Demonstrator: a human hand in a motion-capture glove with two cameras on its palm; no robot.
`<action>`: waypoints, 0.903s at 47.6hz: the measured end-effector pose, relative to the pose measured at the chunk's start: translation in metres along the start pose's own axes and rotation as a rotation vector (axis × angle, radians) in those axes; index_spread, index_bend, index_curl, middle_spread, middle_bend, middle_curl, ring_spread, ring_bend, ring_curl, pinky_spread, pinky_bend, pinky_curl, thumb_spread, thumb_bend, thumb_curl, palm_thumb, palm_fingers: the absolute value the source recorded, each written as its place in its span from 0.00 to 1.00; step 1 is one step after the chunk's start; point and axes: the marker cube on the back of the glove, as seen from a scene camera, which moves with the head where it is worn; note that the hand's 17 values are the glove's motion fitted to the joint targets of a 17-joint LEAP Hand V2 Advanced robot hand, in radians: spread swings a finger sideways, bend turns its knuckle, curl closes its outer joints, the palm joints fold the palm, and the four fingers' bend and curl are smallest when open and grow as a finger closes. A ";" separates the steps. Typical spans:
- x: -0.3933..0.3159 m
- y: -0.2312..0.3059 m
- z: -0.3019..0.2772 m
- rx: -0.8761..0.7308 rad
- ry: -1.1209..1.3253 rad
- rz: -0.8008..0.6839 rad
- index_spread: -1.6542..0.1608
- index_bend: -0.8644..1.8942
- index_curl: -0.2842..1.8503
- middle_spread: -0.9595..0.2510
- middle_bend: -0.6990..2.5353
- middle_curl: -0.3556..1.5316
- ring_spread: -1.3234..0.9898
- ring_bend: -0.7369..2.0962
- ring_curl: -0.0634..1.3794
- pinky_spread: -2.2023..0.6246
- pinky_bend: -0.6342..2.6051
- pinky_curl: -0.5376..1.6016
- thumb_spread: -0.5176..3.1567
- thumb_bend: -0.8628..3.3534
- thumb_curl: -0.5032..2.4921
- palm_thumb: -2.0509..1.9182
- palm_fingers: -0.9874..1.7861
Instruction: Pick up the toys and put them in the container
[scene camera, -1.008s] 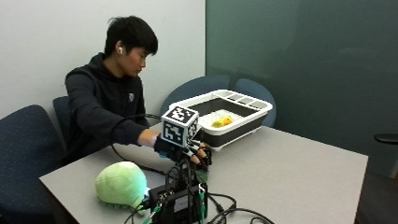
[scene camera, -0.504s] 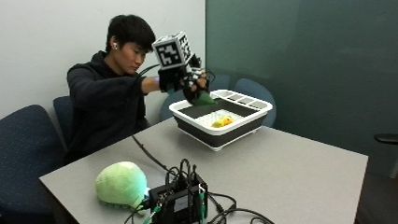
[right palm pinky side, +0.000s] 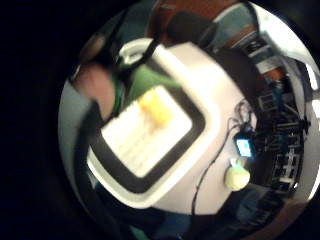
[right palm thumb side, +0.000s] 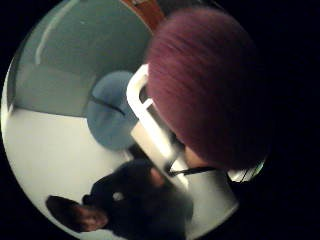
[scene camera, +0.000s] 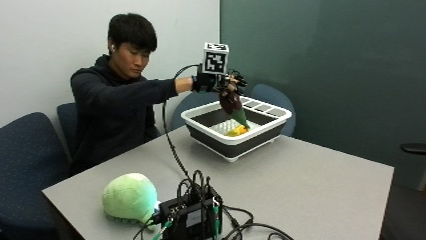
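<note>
— Grip first: our gloved right hand (scene camera: 223, 84) pinches the top of a dark purple toy with a green tip (scene camera: 233, 107), which hangs long axis down.

— And below it?

— Straight beneath sits the white container (scene camera: 259, 131) on the counter (scene camera: 319, 185), a yellow toy (scene camera: 236, 131) already inside. The green plush toy (scene camera: 130, 196) lies well apart, at the counter's near end.
</note>
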 end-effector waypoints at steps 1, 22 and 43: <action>-0.003 0.002 -0.002 -0.014 -0.089 0.001 0.74 0.32 0.45 0.65 0.36 0.55 0.42 0.57 0.41 0.72 0.58 0.50 0.43 0.18 0.41 0.62 0.30; 0.251 0.189 0.041 -0.010 -0.230 0.613 0.76 0.37 0.34 0.75 0.26 0.43 0.56 0.36 0.26 0.80 0.48 0.43 0.46 0.20 0.32 0.52 0.29; 0.324 0.239 0.220 0.039 -0.272 0.905 0.75 0.34 0.27 0.79 0.25 0.33 0.55 0.51 0.33 0.75 0.56 0.44 0.49 0.23 0.32 0.60 0.47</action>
